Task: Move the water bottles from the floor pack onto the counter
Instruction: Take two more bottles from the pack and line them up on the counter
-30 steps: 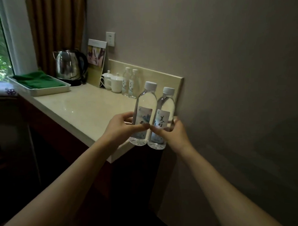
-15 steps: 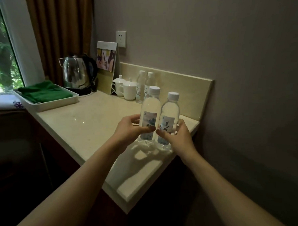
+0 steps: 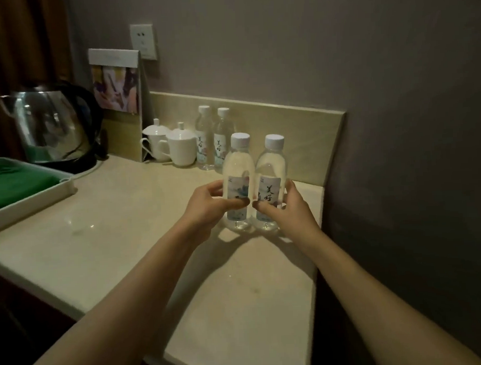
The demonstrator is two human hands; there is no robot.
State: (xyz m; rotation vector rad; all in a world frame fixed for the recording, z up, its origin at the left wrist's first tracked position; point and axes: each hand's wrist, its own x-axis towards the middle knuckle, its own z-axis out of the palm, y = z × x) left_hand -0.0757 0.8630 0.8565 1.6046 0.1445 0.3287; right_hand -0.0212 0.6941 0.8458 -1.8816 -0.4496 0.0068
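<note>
Near the right end of the pale, glossy stone desk point(image 3: 104, 238), two clear plastic water bottles stood upright and touching side by side, each with a white screw cap and a paper label printed in blue. The left hand point(image 3: 207, 208) curled round the left bottle point(image 3: 238, 179) at label height, thumb across its front, and the right hand point(image 3: 287, 208) gripped the right bottle point(image 3: 271, 181) the same way, the two thumbs almost meeting between them. Both bases looked set on the desk, throwing sharp shadows. Farther back, against the low backsplash, stood two more bottles point(image 3: 214, 139) of the same kind, just beside two white lidded cups point(image 3: 174, 143). At the far left sat a shiny steel kettle point(image 3: 49, 127) and a white tray point(image 3: 28, 200) holding green cloth.
</note>
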